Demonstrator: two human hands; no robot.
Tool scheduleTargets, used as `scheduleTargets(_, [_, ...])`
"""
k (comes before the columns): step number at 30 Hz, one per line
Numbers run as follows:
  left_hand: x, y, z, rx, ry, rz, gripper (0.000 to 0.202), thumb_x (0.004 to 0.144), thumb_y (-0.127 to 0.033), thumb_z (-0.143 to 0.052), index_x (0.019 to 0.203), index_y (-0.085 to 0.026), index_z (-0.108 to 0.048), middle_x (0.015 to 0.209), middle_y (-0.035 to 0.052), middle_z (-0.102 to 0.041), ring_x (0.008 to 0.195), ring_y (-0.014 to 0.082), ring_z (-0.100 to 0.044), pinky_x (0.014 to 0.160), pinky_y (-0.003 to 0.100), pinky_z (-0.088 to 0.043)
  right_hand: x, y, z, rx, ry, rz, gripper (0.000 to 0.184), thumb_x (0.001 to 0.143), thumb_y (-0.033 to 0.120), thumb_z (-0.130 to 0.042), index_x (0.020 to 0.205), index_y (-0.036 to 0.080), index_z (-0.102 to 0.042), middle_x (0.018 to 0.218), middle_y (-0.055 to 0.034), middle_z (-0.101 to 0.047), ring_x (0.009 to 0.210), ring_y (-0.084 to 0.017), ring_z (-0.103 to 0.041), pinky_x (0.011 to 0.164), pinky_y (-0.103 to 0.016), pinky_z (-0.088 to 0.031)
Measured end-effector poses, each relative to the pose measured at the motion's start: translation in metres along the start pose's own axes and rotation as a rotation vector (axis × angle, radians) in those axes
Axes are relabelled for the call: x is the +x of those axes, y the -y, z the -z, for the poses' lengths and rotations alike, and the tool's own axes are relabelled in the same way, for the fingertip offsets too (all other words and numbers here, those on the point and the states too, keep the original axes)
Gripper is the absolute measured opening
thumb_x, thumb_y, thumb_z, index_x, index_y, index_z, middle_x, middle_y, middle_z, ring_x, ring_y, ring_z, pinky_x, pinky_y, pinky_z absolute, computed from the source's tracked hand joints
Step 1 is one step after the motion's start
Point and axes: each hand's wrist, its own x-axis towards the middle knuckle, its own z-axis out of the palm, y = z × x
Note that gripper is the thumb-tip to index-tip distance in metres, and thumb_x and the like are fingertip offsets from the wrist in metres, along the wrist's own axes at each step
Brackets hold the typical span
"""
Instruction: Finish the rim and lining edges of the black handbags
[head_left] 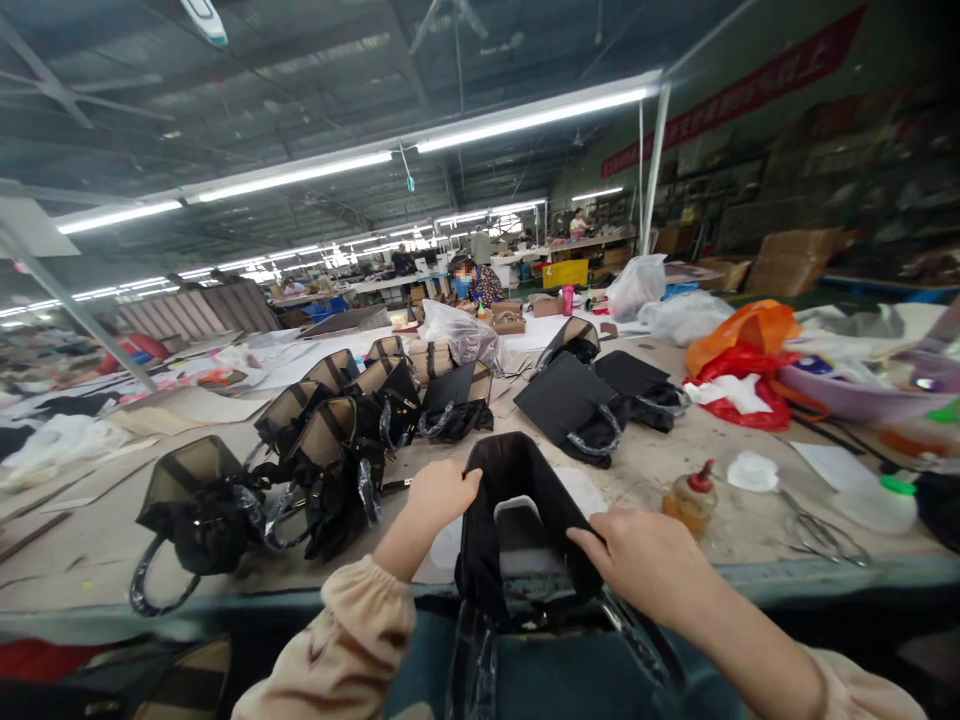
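Note:
A black handbag stands open at the near edge of the worktable, its mouth facing me. My left hand is closed on the bag's left rim. My right hand is closed on the right rim, holding the opening apart. Inside the bag shows a grey flat insert. The bag's wrapped handles hang down toward my lap.
Several brown-and-black handbags lie in rows to the left and middle, flat black bags further back. A glue bottle with a red cap, scissors, a white container and orange and red plastic bags sit right. Other people work at far tables.

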Motion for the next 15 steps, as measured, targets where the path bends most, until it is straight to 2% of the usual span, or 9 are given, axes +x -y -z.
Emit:
scheduleTargets(4, [-0.009,0.006,-0.003,0.028,-0.008,0.034,0.046,0.09,-0.04,-0.03,0.082,-0.017,-0.07,0.091,0.0114,-0.07,0.088,0.0232,-0.065,0.076,0.03,-0.046,-0.004,-0.002,-0.007,-0.006,-0.076,0.025,0.042,0.091,0.038,-0.038,0.068,0.019,-0.067,0.07,-0.0099,-0.069,0.067,-0.023,-0.065,0.056,-0.029,-0.041])
scheduleTargets(8, [-0.004,0.012,-0.011,-0.022,-0.054,0.077,0.043,0.09,-0.041,-0.033,0.081,-0.018,-0.069,0.089,0.0101,-0.07,0.085,0.022,-0.064,0.07,0.028,-0.042,-0.002,-0.002,-0.016,0.013,-0.178,0.087,0.041,0.092,0.035,-0.038,0.065,0.02,-0.065,0.065,-0.0072,-0.067,0.062,-0.023,-0.064,0.053,-0.031,-0.038])
scheduleTargets(12, [-0.008,0.014,-0.013,-0.116,-0.086,0.053,0.051,0.091,-0.047,-0.031,0.071,-0.018,-0.067,0.073,0.0067,-0.068,0.07,0.0183,-0.061,0.059,0.025,-0.033,-0.002,-0.003,-0.024,0.045,-0.253,0.112,0.04,0.092,0.041,-0.039,0.065,0.022,-0.062,0.062,-0.0046,-0.065,0.059,-0.022,-0.063,0.051,-0.03,-0.036])
scheduleTargets(15, [-0.028,0.016,-0.011,-0.171,-0.033,-0.02,0.058,0.089,-0.056,-0.031,0.062,-0.016,-0.064,0.06,0.0049,-0.063,0.058,0.0155,-0.056,0.052,0.025,-0.026,-0.01,-0.01,-0.031,0.082,-0.277,0.132,0.038,0.089,0.046,-0.043,0.066,0.023,-0.061,0.061,-0.0032,-0.064,0.057,-0.02,-0.061,0.051,-0.029,-0.035])
